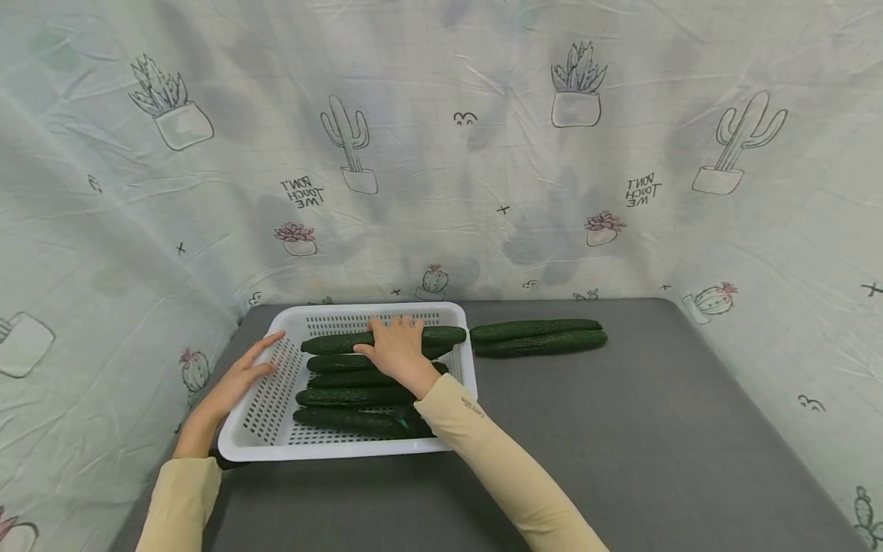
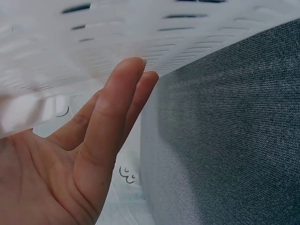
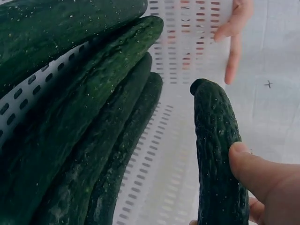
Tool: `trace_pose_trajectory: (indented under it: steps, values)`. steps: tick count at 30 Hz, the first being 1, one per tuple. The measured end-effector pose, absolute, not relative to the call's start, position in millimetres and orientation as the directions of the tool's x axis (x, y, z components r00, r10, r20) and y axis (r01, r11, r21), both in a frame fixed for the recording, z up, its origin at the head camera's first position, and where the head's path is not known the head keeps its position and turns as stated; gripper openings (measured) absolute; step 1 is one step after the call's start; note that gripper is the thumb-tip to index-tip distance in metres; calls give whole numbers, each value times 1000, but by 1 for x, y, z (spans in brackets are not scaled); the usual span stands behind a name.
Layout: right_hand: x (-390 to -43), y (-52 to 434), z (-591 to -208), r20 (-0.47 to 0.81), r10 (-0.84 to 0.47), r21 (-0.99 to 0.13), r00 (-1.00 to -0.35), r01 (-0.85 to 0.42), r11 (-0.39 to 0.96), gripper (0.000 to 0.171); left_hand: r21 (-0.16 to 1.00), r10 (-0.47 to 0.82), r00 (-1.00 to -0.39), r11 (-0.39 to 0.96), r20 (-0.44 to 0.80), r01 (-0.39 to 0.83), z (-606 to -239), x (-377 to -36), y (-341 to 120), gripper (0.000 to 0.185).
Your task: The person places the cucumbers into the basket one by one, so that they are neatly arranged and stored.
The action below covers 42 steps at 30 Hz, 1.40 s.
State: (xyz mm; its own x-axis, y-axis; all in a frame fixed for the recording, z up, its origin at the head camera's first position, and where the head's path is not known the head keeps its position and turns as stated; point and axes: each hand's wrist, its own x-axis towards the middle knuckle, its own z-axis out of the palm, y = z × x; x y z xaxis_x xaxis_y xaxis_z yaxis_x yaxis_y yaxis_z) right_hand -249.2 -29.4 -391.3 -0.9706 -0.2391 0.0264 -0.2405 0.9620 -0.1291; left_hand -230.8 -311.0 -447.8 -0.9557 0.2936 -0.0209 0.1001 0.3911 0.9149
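Observation:
A white slotted basket stands at the left of the grey table and holds several dark green cucumbers. My right hand grips the rearmost cucumber in the basket; the right wrist view shows my thumb on that cucumber, the other cucumbers lying to its left. My left hand rests with straight fingers against the basket's left rim. Its fingers lie along the white basket wall in the left wrist view. Two more cucumbers lie side by side on the table, right of the basket.
The grey table top stretches to the right and front of the basket. A cactus-print cloth hangs behind and along both sides of the table. The table's left edge runs close beside my left hand.

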Motion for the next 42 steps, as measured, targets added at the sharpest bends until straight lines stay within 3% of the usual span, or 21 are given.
trace_pose_trajectory:
  steps: [10, 20, 30, 42]
  values:
    - [-254, -48, -405, -4, -253, -56, -968, -252, 966, 47, 902, 285, -959, 417, -15, 109, -448, -229, -313, 56]
    - [-263, -49, -420, -27, -230, -113, -973, -225, 968, 43, 906, 286, -958, 411, -18, 106, -445, -228, -311, 57]
    - [-265, -47, -433, 28, -247, -44, -969, -248, 968, 45, 918, 295, -955, 385, -24, 96, -447, -230, -310, 57]
    - [-265, -47, -437, -5, -260, -72, -966, -259, 963, 45, 920, 298, -954, 379, -20, 99, -449, -231, -310, 57]
